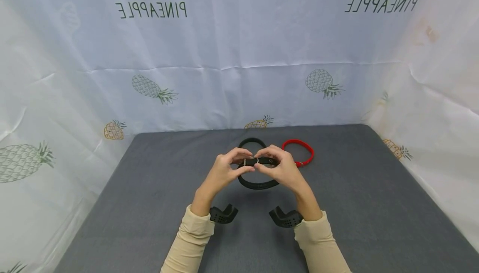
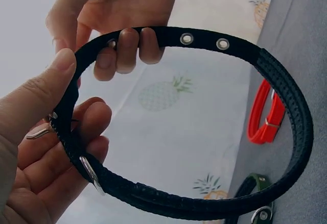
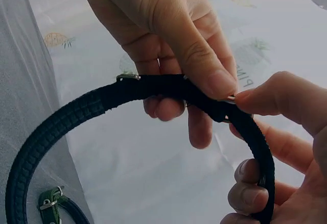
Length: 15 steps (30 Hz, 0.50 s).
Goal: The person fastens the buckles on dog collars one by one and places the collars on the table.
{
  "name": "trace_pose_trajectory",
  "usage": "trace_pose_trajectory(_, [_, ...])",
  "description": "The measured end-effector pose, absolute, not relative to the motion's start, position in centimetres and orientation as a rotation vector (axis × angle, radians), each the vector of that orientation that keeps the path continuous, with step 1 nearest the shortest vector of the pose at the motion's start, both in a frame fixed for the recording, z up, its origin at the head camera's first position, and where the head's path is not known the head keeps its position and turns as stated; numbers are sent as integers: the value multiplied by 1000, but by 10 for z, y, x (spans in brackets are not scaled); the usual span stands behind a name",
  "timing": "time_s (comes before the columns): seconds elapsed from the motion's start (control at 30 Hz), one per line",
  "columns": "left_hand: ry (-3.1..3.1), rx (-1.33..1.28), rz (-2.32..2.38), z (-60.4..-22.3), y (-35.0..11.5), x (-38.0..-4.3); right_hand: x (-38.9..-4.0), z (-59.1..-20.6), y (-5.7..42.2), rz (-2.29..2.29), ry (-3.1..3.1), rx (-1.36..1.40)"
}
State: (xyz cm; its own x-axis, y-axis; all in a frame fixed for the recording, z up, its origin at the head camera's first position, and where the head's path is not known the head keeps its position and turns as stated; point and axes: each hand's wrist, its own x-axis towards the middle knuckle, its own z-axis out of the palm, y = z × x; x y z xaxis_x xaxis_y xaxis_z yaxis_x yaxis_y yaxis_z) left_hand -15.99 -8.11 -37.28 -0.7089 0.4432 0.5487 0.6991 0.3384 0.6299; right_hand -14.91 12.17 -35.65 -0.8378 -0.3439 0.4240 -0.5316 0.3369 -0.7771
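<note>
Both hands hold up a black dog collar [image 2: 302, 124], bent into a loop above the table. The left hand [image 1: 224, 170] pinches the strap between thumb and fingers beside the metal buckle [image 2: 37, 133] and a D-ring [image 2: 91, 169]. On the other end, which has metal eyelets [image 2: 187, 39], the right hand [image 1: 278, 167] keeps its fingers curled round the strap. In the head view the two sets of fingertips nearly meet at the buckle. Whether the prong sits in a hole is hidden by the fingers.
A red collar [image 1: 297, 141] lies on the grey table [image 1: 168, 190], behind and right of the hands. A dark green collar [image 3: 49, 211] lies there too, partly hidden by the hands in the head view. White pineapple-print curtains [image 1: 239, 98] enclose the table's back and sides.
</note>
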Motion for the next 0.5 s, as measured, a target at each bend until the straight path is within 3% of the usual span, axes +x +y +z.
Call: trace_pose_trajectory(0.5, [-2315,-1076,-1284,-372,-75,-157,-148,-357,115,1488,-2530,873])
